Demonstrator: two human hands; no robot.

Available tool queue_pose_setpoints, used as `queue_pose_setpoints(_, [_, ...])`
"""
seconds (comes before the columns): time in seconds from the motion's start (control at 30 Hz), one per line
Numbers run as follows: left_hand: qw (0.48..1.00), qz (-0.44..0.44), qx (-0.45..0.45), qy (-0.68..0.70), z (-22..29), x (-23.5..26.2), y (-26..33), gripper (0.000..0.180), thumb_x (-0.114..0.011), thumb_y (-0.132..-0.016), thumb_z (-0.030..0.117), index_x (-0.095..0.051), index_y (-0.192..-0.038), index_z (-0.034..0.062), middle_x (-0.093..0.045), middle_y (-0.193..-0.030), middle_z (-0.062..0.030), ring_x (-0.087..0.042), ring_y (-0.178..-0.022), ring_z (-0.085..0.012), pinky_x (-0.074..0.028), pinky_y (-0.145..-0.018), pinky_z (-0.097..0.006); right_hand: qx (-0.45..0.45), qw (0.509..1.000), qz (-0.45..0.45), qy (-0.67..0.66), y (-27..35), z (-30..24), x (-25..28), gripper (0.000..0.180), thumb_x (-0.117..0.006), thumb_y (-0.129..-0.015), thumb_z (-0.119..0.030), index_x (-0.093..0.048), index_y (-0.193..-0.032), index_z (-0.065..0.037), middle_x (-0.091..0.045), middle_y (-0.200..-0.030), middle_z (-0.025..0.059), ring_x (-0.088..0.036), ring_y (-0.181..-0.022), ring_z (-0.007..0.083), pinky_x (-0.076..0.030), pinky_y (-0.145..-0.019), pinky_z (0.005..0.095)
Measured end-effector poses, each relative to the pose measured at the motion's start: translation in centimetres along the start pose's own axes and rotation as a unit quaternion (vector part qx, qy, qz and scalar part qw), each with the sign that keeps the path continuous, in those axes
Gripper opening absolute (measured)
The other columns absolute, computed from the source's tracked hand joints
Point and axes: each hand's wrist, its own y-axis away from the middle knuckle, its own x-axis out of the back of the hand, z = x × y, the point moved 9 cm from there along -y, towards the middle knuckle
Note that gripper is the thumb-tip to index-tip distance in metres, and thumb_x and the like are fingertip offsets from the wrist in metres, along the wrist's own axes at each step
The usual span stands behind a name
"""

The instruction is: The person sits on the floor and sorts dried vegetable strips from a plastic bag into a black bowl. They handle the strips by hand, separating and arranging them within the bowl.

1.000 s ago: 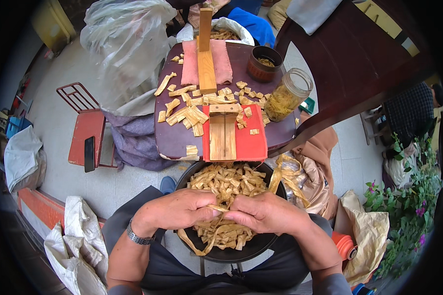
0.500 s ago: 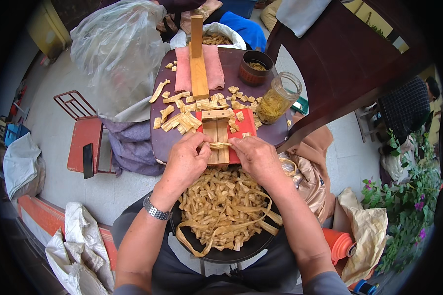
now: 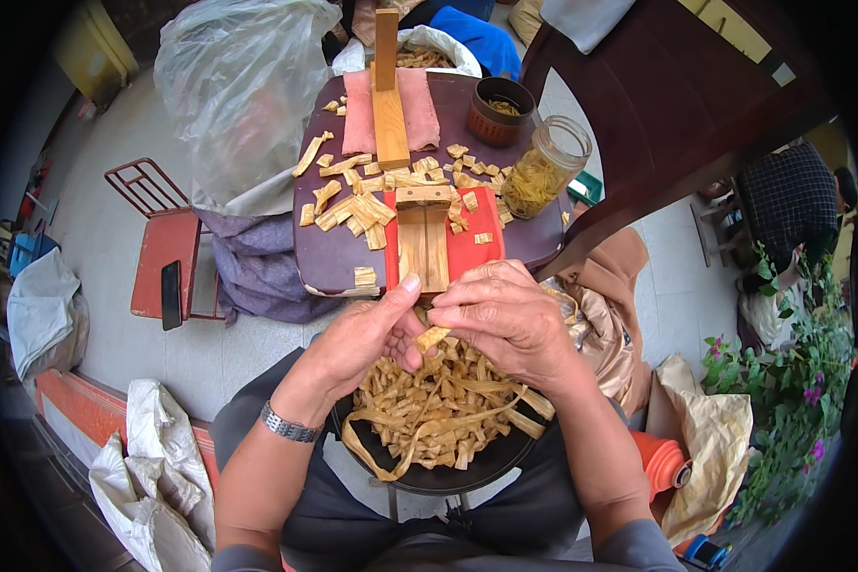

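My right hand [image 3: 500,319] pinches a short folded piece of pale yellow dried strip [image 3: 432,339] above a dark round pan [image 3: 481,480]. Beside it is my left hand [image 3: 377,334], thumb raised apart from the loosely curled fingers; it appears to hold nothing. Just past my fingertips, a small wooden block with a lengthwise groove [image 3: 421,250] lies on a red cloth [image 3: 477,250] at the near edge of the purple stool [image 3: 338,267]. Many folded pieces [image 3: 429,419] fill the pan on my lap, with a long loose strip [image 3: 367,458] lying over them.
Flattened pieces [image 3: 359,212], an upright wooden tool [image 3: 388,119] on a pink cloth [image 3: 418,105], a brown bowl [image 3: 499,112] and a glass jar [image 3: 546,170] sit on the stool. A dark wooden chair [image 3: 639,105] stands right; a small red chair [image 3: 165,262] left.
Both hands have drawn back from the grooved block toward me, over the pan. The strip piece has come off the block and is now in my right hand; my left thumb has lifted.
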Motion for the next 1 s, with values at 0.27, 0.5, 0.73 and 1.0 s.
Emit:
queue_pose_setpoints(0.27, [0.971,-0.09,-0.069,0.213,3.4,-5.7,1.0,0.048,-0.059,-0.108,0.039,-0.061,-0.133,-0.0028,-0.07,-0.118,-0.0122,-0.071,-0.098,-0.0146,-0.059,-0.083,-0.026,0.083,0.996,-0.002,-0.045,0.6,-5.6,-2.0,0.025,-0.086,-0.077,-0.01,-0.083,-0.101,-0.014,-0.078,-0.099,0.0023,-0.073,-0.098,0.0234,-0.054,-0.087,0.0388])
queue_pose_setpoints(0.5, [0.981,-0.022,-0.076,0.175,3.6,-6.2,-0.1,0.03,-0.057,-0.109,0.019,-0.061,-0.131,-0.0007,-0.068,-0.108,-0.0018,-0.065,-0.092,-0.0084,-0.056,-0.081,-0.025,-0.029,0.984,0.02,-0.175,0.7,-2.8,0.4,0.024,-0.086,-0.079,-0.006,-0.079,-0.102,-0.006,-0.077,-0.092,0.0069,-0.072,-0.089,0.0256,-0.055,-0.08,0.0381])
queue_pose_setpoints(0.73, [0.957,-0.077,-0.061,-0.273,2.1,-6.0,0.2,0.015,-0.053,-0.1,0.006,-0.067,-0.102,0.0013,-0.067,-0.091,-0.0074,-0.062,-0.08,-0.0153,-0.051,-0.075,-0.033,-0.132,0.984,0.084,-0.083,2.1,0.9,0.7,0.014,-0.073,-0.095,-0.005,-0.072,-0.107,0.002,-0.07,-0.089,0.0147,-0.069,-0.082,0.0259,-0.056,-0.074,0.0353])
queue_pose_setpoints(1.0, [0.877,0.048,-0.26,-0.401,5.2,-4.6,2.2,0.018,-0.064,-0.092,0.0,-0.066,-0.11,0.0002,-0.064,-0.099,-0.0129,-0.063,-0.091,-0.0282,-0.051,-0.083,-0.037,-0.355,0.929,-0.031,-0.101,4.8,5.3,-2.4,0.026,-0.061,-0.107,-0.022,-0.062,-0.093,0.0,-0.067,-0.079,0.0103,-0.066,-0.07,0.0179,-0.052,-0.066,0.0321])
